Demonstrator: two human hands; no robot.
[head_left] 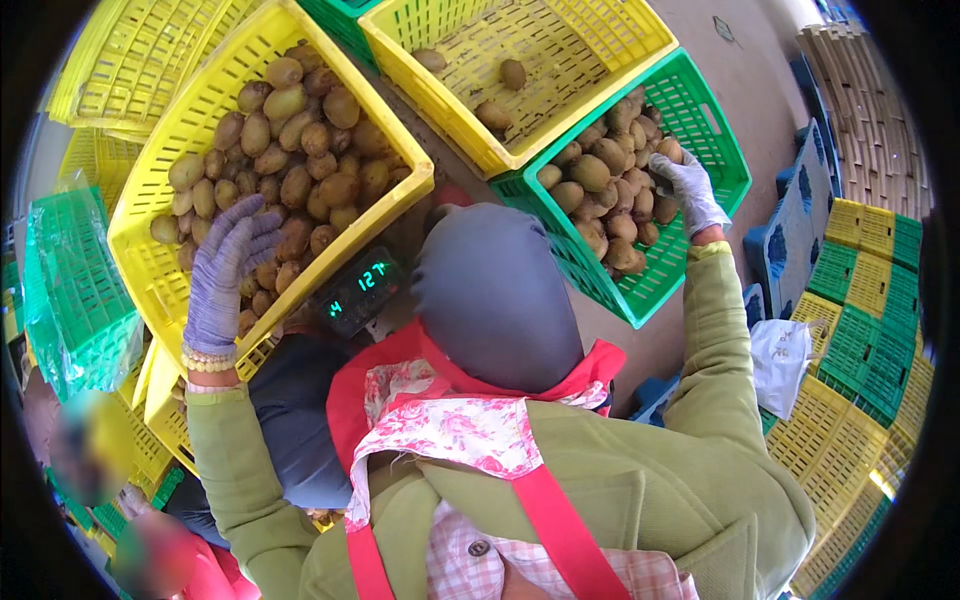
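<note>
Over a yellow crate (135, 235) heaped with brown kiwifruit (285, 130) on the left, my left hand (225, 265) lies in a thin pale glove. Its fingers stretch out across the fruit at the crate's near side and grip nothing. My right hand (692, 190), also gloved, is at the green crate (715, 130) on the right. Thumb and fingers there close round a single kiwifruit (669, 149), above the pile of kiwifruit (610, 185) in that crate.
A yellow crate (480, 150) with a few kiwifruit stands between and beyond the two. Beside my left crate sits a dark scale display (358, 290) with lit digits. Stacked crates (860, 300) and a white bag (782, 365) are at right; co-workers sit at lower left.
</note>
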